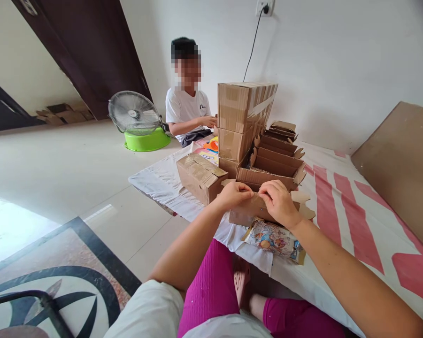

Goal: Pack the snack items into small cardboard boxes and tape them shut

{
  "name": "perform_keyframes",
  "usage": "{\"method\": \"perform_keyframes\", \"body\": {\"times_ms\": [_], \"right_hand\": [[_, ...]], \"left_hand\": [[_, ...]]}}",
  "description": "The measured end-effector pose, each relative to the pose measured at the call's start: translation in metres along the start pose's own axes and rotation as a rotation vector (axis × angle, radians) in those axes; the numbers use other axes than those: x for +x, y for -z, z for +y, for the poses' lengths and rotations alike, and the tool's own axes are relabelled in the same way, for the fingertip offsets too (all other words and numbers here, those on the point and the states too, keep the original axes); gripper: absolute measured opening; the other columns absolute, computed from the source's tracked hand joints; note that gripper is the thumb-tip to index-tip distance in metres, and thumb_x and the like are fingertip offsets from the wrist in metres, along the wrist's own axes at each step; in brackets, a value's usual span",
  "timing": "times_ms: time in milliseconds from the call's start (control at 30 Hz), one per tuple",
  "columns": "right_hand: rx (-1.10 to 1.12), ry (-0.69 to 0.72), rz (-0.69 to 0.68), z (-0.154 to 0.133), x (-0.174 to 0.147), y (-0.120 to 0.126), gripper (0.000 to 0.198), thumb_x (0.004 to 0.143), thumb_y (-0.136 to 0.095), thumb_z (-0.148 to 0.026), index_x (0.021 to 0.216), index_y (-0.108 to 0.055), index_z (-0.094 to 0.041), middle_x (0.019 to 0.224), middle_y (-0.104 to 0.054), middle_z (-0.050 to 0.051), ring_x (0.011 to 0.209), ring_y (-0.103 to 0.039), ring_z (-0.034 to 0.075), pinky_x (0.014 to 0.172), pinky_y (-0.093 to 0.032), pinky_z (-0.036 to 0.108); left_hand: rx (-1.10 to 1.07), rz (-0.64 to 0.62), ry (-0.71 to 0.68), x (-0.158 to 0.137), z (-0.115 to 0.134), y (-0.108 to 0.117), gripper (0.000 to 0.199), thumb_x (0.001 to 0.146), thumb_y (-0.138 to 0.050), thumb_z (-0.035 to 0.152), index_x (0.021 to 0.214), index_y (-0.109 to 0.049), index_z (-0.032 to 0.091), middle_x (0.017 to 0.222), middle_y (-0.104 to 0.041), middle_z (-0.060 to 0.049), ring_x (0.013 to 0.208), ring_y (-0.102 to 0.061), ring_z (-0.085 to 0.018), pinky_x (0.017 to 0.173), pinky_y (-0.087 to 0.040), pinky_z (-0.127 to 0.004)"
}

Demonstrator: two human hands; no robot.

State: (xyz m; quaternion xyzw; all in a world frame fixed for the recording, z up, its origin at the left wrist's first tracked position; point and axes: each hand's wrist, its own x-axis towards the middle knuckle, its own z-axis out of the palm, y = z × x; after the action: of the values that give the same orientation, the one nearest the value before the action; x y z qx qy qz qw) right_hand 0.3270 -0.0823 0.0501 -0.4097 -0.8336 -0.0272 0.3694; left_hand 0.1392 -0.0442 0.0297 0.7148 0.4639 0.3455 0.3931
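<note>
Cardboard box [242, 216] — fingers [244, 188] at its rim

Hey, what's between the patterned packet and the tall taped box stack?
In the head view, a cardboard box, with the left hand and right hand at its upper edge.

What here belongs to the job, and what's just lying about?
Likely job:
brown cardboard box at left hand and right hand
open brown cardboard boxes behind
stacked, taped brown cardboard boxes

Likely unrelated:
round grey fan
bright green plastic stand
</note>
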Motion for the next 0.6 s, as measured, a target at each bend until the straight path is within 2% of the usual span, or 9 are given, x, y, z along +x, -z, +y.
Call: {"method": "perform_keyframes", "body": {"times_ms": [133, 267, 367, 467, 600], "right_hand": [[-0.037, -0.109, 0.072, 0.016, -0.009, 0.008, 0.019, 0.086, -0.051, -0.015, 0.101, -0.06, -0.021, 0.096, -0.069, 0.008, 0.093, -0.059, 0.025, 0.085, -0.047, 0.041], [-0.092, -0.19, -0.036, 0.032, -0.022, 0.014, 0.016, 0.084, -0.054, -0.017, 0.097, -0.063, -0.02, 0.096, -0.07, 0.008, 0.091, -0.06, 0.025, 0.083, -0.047, 0.041], [-0.163, -0.154, -0.08, 0.028, -0.028, 0.015, 0.016, 0.084, -0.057, -0.018, 0.098, -0.064, -0.02, 0.098, -0.07, 0.006, 0.093, -0.06, 0.025, 0.085, -0.045, 0.042], [-0.259, -0.092, -0.04, 0.013, -0.028, 0.013, 0.017, 0.083, -0.062, -0.017, 0.098, -0.066, -0.021, 0.098, -0.069, 0.006, 0.096, -0.057, 0.026, 0.085, -0.043, 0.043], [-0.271, -0.03, -0.021, -0.007, -0.024, 0.003, 0.013, 0.082, -0.063, -0.019, 0.095, -0.066, -0.019, 0.095, -0.064, 0.008, 0.093, -0.053, 0.025, 0.084, -0.045, 0.04]], "left_hand": [[0.072, 0.015, -0.015, 0.001, -0.006, 0.004, 0.024, 0.076, -0.061, 0.036, 0.081, -0.075, 0.016, 0.077, -0.071, -0.003, 0.072, -0.061, -0.017, 0.066, -0.043, -0.026], [0.123, 0.016, -0.018, 0.001, -0.008, 0.004, 0.026, 0.08, -0.056, 0.034, 0.088, -0.075, 0.017, 0.084, -0.073, -0.003, 0.078, -0.063, -0.019, 0.069, -0.044, -0.027], [0.148, 0.009, -0.023, 0.001, -0.006, 0.002, 0.027, 0.082, -0.053, 0.031, 0.091, -0.074, 0.017, 0.088, -0.073, -0.004, 0.083, -0.064, -0.02, 0.073, -0.045, -0.027], [0.166, -0.012, -0.036, 0.0, -0.002, 0.002, 0.027, 0.082, -0.051, 0.026, 0.092, -0.074, 0.017, 0.09, -0.074, -0.003, 0.085, -0.065, -0.019, 0.075, -0.046, -0.026], [0.19, -0.013, -0.043, -0.001, 0.0, 0.004, 0.026, 0.082, -0.051, 0.023, 0.093, -0.074, 0.017, 0.092, -0.073, -0.003, 0.086, -0.065, -0.019, 0.077, -0.048, -0.025]]}}
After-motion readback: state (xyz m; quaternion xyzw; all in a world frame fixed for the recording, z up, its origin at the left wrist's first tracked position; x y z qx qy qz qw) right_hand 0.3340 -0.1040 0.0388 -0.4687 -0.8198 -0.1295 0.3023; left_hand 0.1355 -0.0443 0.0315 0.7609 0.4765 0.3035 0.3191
